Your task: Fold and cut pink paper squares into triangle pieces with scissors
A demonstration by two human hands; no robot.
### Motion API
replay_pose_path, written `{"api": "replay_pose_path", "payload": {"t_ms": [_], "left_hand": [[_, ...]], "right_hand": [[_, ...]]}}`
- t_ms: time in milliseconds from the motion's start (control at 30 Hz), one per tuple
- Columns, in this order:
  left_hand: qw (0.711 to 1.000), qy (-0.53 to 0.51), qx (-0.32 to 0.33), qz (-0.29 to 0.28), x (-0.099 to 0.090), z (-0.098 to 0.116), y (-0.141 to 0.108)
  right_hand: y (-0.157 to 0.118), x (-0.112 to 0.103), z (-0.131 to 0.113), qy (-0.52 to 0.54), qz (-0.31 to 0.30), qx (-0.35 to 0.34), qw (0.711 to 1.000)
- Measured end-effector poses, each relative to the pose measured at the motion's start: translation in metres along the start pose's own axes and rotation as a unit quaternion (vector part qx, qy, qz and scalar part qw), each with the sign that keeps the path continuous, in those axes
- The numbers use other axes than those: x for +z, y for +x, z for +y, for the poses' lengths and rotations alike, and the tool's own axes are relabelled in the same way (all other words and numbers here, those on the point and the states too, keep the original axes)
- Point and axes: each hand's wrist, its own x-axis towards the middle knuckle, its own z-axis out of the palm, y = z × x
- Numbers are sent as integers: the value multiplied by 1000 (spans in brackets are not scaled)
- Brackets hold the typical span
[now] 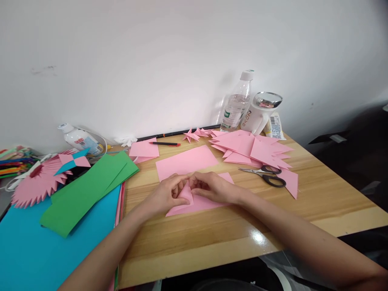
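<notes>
1. The left hand (175,193), half curled, pinches a folded pink piece (186,195) between thumb and fingers.
2. The right hand (210,186), also curled, holds the piece's right edge.
3. The piece is over 1 pink sheet (209,203) on the wooden table (206,238).
4. Scissors (262,173) lie right, by a pink paper pile (238,145).
5. Farther: 1 bottle (235,109), 1 mug (255,117).

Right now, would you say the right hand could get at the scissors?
Probably yes: nothing covers the scissors, lying nearby, though the right hand would likely first have to release the folded pink paper.
</notes>
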Motion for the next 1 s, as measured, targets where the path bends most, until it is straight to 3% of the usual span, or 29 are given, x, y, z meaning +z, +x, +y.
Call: {"api": "replay_pose_path", "payload": {"t_ms": [300,567,833,1000], "left_hand": [[1000,-16,1,-18,0,-3,1],[1000,-14,-8,-14,2,3,-2],[993,10,-29,-117,-11,6,-3],[989,28,-59,-132,-14,9,-5]], "right_hand": [[0,3,3,-15,-15,-3,1000],[1,4,3,47,-18,33,998],[1,-3,3,22,-43,-31,998],[1,-3,3,14,-44,-39,998]]}}
